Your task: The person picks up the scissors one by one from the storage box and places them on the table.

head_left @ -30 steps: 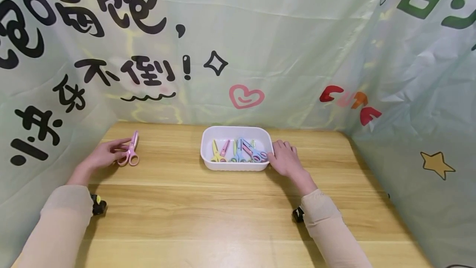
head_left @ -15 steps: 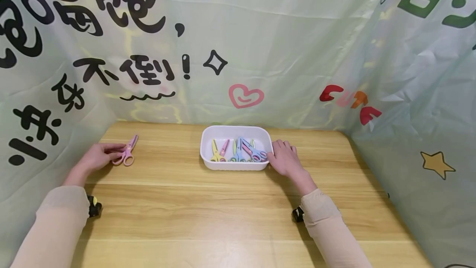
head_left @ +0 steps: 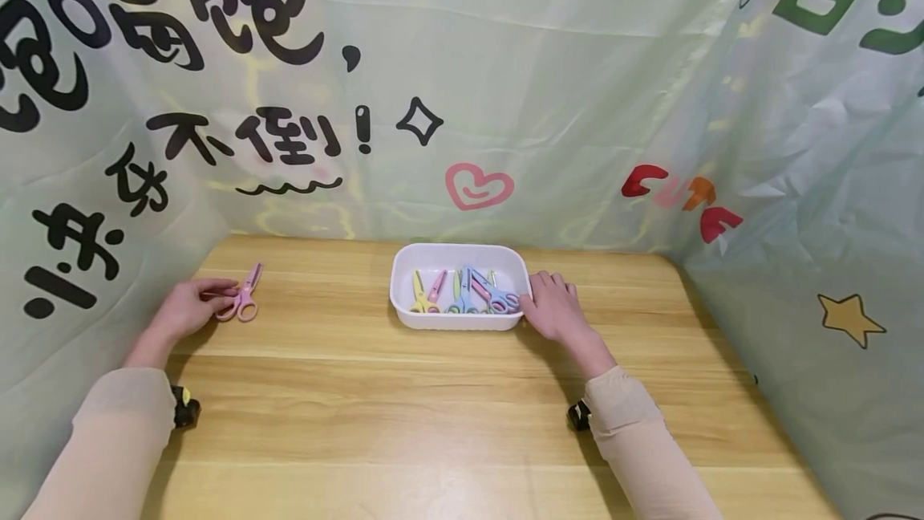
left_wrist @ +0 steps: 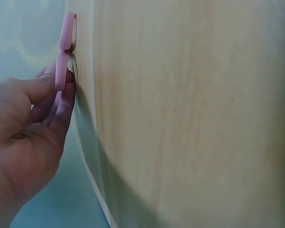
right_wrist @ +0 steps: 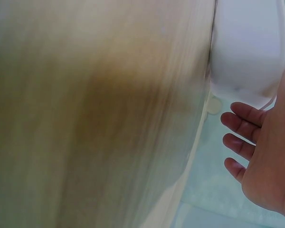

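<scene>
I have the left hand [head_left: 189, 308] near the table's back left corner, pinching the pink scissors [head_left: 246, 292] by the handles between thumb and fingers. Their blades point toward the table's [head_left: 404, 408] back edge, the loops toward the front edge; I can't tell whether they touch the wood. The right hand [head_left: 554, 307] rests at the right end of the white box [head_left: 462, 325], thumb at the rim by its front right corner. My right wrist view shows the other fingers loose, slightly bent and spread apart. The box sits near the middle of the back edge, well apart from the pink scissors. In it I see several more scissors, with a yellow pair [head_left: 419, 295] toward its left end and blue ones [head_left: 466, 291] farther right.
</scene>
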Action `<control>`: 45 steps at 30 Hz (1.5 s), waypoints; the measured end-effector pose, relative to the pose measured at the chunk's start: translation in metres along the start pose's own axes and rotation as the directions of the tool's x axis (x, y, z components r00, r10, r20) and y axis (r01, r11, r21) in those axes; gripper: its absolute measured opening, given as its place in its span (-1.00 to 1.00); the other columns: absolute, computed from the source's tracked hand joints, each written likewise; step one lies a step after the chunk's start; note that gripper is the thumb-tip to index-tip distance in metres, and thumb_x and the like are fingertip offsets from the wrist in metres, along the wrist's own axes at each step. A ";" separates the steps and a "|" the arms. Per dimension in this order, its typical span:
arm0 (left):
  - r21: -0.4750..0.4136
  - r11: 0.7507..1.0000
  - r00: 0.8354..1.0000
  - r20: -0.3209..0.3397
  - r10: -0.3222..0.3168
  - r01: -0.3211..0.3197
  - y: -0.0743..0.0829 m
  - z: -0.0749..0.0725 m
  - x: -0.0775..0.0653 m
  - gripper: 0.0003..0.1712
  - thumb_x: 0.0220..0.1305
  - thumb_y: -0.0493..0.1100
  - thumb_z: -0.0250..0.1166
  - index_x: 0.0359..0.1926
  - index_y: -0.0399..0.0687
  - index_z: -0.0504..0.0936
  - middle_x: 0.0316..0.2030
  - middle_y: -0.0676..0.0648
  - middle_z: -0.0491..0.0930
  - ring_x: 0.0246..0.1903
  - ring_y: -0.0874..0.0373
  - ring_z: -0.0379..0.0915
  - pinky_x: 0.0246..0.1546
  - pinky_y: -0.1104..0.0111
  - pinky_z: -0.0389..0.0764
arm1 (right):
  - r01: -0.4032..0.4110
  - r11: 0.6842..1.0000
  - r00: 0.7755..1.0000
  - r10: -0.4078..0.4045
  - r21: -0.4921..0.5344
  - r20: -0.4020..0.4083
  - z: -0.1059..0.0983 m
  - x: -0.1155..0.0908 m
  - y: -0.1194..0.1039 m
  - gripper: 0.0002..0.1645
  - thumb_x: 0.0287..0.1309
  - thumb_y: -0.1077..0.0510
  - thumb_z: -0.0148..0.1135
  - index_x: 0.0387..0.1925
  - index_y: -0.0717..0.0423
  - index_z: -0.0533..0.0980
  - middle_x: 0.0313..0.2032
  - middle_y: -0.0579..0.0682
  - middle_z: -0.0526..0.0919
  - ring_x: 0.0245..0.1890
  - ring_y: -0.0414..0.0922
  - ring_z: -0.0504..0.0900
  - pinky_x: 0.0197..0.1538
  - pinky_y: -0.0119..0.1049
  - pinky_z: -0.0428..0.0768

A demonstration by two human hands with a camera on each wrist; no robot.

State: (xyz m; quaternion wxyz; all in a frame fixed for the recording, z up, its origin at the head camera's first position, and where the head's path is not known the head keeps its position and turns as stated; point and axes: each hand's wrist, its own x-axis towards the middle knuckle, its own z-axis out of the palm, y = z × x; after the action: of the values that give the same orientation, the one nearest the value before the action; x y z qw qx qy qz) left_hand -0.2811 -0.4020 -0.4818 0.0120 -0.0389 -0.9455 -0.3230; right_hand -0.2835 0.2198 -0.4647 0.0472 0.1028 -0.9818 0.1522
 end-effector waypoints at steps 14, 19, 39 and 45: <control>0.016 1.000 1.000 -0.027 0.008 -0.008 -0.001 0.004 -0.001 -0.63 0.50 -0.31 0.22 0.19 -0.50 0.58 0.07 -0.52 0.61 0.05 -0.34 0.50 -0.01 0.03 0.47 | -0.001 1.000 1.000 0.001 -0.001 0.007 -0.001 0.000 0.000 -0.50 0.43 0.00 -0.02 0.16 0.30 0.47 0.11 0.21 0.53 0.12 0.21 0.37 0.18 0.20 0.29; 0.017 1.000 0.999 -0.042 -0.006 0.006 0.002 0.005 -0.003 -0.64 0.50 -0.33 0.21 0.19 -0.51 0.58 0.04 -0.51 0.62 0.01 -0.31 0.52 -0.09 0.18 0.45 | -0.004 1.000 1.000 0.004 0.003 0.011 0.000 0.000 0.000 -0.49 0.44 0.00 -0.02 0.17 0.30 0.47 0.12 0.21 0.53 0.13 0.21 0.37 0.20 0.20 0.29; 0.031 0.999 0.996 -0.082 0.027 -0.024 0.001 0.007 -0.007 -0.67 0.43 -0.39 0.23 0.15 -0.51 0.61 -0.01 -0.47 0.67 -0.03 -0.29 0.55 -0.26 0.50 0.41 | -0.002 1.000 1.000 0.002 0.005 0.021 -0.001 0.001 0.001 -0.48 0.45 0.00 -0.03 0.19 0.31 0.46 0.12 0.22 0.52 0.15 0.22 0.37 0.19 0.20 0.29; 0.026 0.999 0.996 -0.080 0.029 -0.027 0.002 0.006 -0.006 -0.62 0.45 -0.34 0.24 0.18 -0.52 0.58 0.03 -0.48 0.65 0.03 -0.37 0.55 -0.22 0.48 0.42 | -0.007 1.000 1.000 0.007 0.003 0.018 -0.001 0.000 0.000 -0.49 0.44 0.00 -0.02 0.18 0.30 0.47 0.12 0.21 0.53 0.14 0.22 0.37 0.19 0.19 0.29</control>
State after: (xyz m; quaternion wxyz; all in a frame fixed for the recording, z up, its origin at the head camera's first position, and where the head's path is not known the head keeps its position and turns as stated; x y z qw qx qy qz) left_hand -0.2745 -0.3966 -0.4857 0.0550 -0.0387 -0.9476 -0.3122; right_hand -0.2837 0.2204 -0.4637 0.0378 0.1009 -0.9823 0.1529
